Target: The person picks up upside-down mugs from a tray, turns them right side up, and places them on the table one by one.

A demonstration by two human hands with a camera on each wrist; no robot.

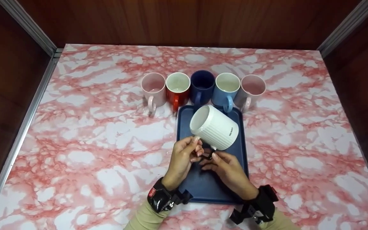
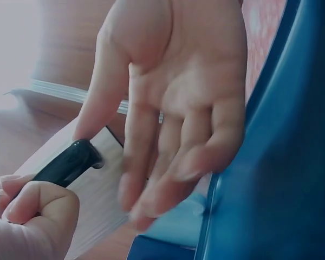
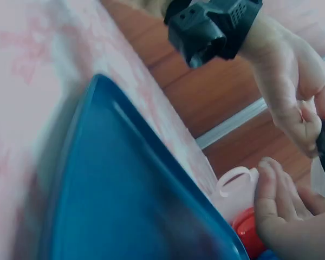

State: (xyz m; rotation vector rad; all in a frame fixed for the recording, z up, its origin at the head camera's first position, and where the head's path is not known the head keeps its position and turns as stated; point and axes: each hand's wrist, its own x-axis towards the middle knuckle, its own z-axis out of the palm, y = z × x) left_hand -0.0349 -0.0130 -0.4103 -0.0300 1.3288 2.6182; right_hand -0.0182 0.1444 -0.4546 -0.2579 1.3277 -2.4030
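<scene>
A white ribbed mug (image 1: 217, 127) with a black handle (image 2: 67, 162) is held tilted above a dark blue tray (image 1: 200, 190), its mouth facing the upper left and small dark lettering near its base. My right hand (image 1: 228, 167) pinches the handle between thumb and fingers. At the rim end of the handle, the thumb of my left hand (image 1: 184, 156) touches it. The left wrist view shows the other left fingers extended and loosely bent, away from the handle. In the right wrist view the mug body is mostly cut off.
Behind the tray stands a row of upright mugs: pink (image 1: 153, 95), red (image 1: 179, 94), dark blue (image 1: 202, 92), light blue (image 1: 225, 94) and another pink mug (image 1: 252, 91). Their handles face me. Wooden panels (image 1: 184, 22) enclose the red-and-white marbled table (image 1: 85, 127).
</scene>
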